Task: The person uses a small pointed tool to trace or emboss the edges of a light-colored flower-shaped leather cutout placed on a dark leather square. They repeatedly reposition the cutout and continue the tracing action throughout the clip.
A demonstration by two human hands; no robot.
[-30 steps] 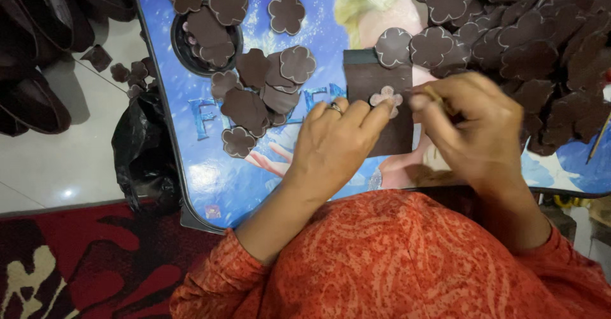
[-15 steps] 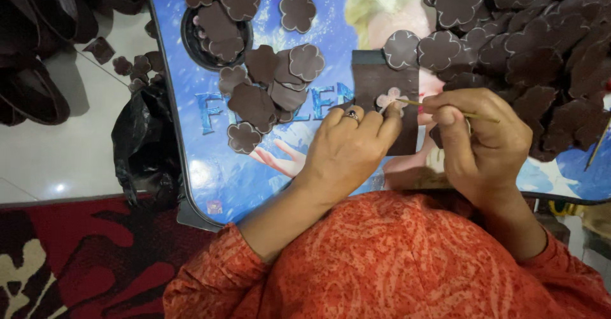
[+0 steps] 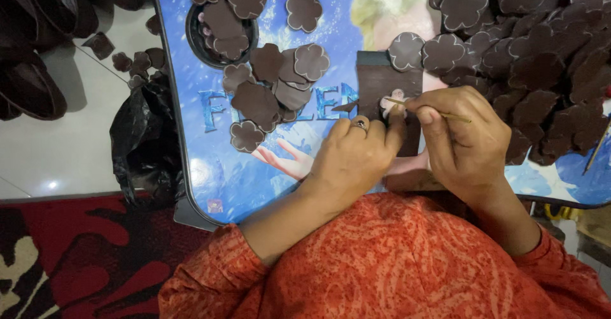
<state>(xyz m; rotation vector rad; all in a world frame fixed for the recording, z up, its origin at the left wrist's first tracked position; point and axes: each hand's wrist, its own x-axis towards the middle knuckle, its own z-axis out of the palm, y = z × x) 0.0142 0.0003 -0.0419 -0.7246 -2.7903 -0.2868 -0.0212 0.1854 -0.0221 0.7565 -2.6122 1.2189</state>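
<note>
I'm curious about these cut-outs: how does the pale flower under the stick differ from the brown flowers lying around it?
The pale flower is light pinkish, while the brown flowers are dark brown. The pale flower looks smaller than the brown flowers. The pale flower lies on a dark rectangular block, pinned by the left hand and touched by the stick in the right hand; the brown flowers lie loose on the blue table. Both share a lobed flower outline.

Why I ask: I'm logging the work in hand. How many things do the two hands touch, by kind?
pale flower, at the left hand fingertip: 1
stick, pinched in the right hand: 1
brown slab, under the flower: 1
Total: 3
</note>
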